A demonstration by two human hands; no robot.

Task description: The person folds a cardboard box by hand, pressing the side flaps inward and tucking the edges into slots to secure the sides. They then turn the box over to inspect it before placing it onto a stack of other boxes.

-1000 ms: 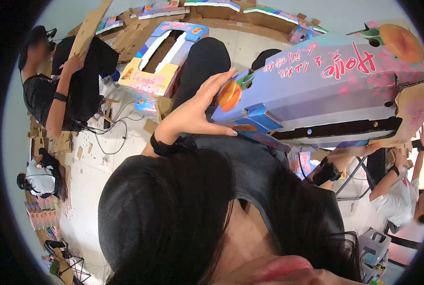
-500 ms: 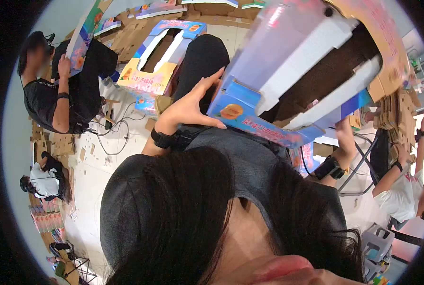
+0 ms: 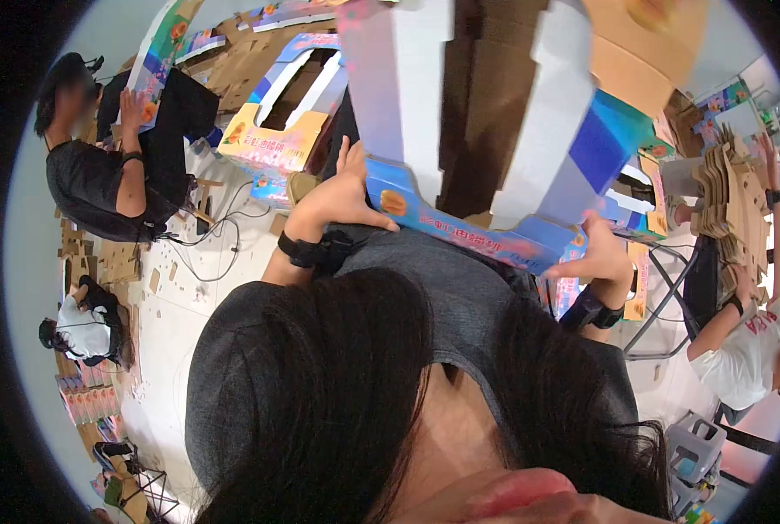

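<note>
I hold a large printed cardboard box (image 3: 494, 131) upright in front of me, its open underside with white flaps and brown inner board facing the camera. My left hand (image 3: 342, 196) grips the box's lower left edge, thumb under the blue rim. On the lower right corner of the same box sits my right hand (image 3: 601, 253), fingers wrapped on the blue edge. Both wrists carry black bands. My dark hair and grey shirt fill the bottom of the view.
A second folded box (image 3: 285, 113) stands on the floor ahead. A person in black (image 3: 93, 175) at left holds flat cardboard. Another person (image 3: 84, 332) crouches lower left. At right a person in white (image 3: 748, 349) handles stacked cardboard (image 3: 730, 192). Cables and scraps litter the floor.
The box has turned from lying sideways to standing on end, its open bottom now toward me. My right hand moved up onto its lower right corner; my left hand shifted to the lower left edge.
</note>
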